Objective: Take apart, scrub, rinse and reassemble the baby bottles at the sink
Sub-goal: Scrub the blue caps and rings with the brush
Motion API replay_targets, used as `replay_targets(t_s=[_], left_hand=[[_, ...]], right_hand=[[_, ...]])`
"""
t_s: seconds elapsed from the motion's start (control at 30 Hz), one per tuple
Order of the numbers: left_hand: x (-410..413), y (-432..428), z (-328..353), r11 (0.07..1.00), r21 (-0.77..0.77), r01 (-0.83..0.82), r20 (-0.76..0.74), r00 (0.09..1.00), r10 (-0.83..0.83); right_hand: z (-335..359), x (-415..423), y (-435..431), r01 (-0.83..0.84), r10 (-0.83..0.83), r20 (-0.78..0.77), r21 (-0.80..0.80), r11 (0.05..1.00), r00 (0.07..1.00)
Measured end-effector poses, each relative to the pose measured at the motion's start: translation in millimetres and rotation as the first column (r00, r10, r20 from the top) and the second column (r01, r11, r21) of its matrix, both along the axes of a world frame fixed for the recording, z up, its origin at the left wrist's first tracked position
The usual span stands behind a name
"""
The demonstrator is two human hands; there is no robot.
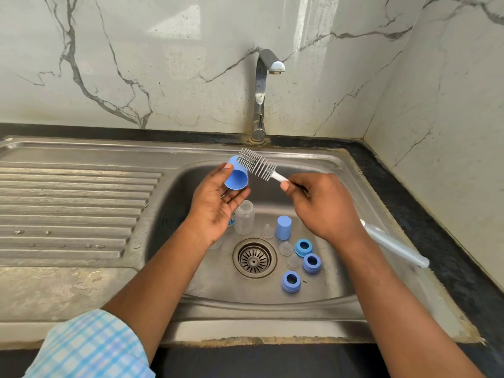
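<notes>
Nearest you, in the sink [272, 317], three blue rings [291, 281] lie right of the drain [254, 258] among clear teats [285, 248]. Just behind them are a standing blue cap [283, 227] and a clear bottle [244, 217]. Above these your hands are apart. Your left hand [218, 203] pinches another cap [236, 177], and your right hand [321, 208] grips the brush [256, 165], bristles at that cap's far end. Beyond, the tap [263, 96] shows no water. You seem to be scrubbing caps; next, steer the bristles inside and twist, keeping a firm pinch.
</notes>
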State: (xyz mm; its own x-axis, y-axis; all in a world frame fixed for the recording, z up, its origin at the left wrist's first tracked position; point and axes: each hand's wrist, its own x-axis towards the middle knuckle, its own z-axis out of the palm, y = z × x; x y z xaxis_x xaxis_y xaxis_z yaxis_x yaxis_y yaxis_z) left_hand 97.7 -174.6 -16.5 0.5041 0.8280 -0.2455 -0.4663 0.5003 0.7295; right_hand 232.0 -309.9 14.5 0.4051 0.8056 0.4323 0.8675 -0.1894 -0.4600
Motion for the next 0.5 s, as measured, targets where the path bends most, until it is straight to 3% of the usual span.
replay_targets(t_s=[0.13, 0.3, 0.5], left_hand=[[3.2, -6.3, 1.4, 0.999, -0.006, 0.046, 0.006, 0.999, -0.046], [3.0, -12.1, 3.4, 0.993, 0.037, 0.111, 0.026, 0.993, -0.112], [4.7, -10.4, 3.4, 0.99, 0.113, 0.085, -0.012, 0.996, -0.084]], right_hand=[[-5.5, -6.0, 5.0, -0.014, 0.015, 0.011, -0.062, 0.998, 1.0], [-6.0, -2.5, 10.3, 0.103, -0.103, 0.001, -0.047, 0.994, 0.995], [-4.8, 1.1, 9.1, 0.142, -0.143, -0.014, -0.052, 0.988, 0.99]])
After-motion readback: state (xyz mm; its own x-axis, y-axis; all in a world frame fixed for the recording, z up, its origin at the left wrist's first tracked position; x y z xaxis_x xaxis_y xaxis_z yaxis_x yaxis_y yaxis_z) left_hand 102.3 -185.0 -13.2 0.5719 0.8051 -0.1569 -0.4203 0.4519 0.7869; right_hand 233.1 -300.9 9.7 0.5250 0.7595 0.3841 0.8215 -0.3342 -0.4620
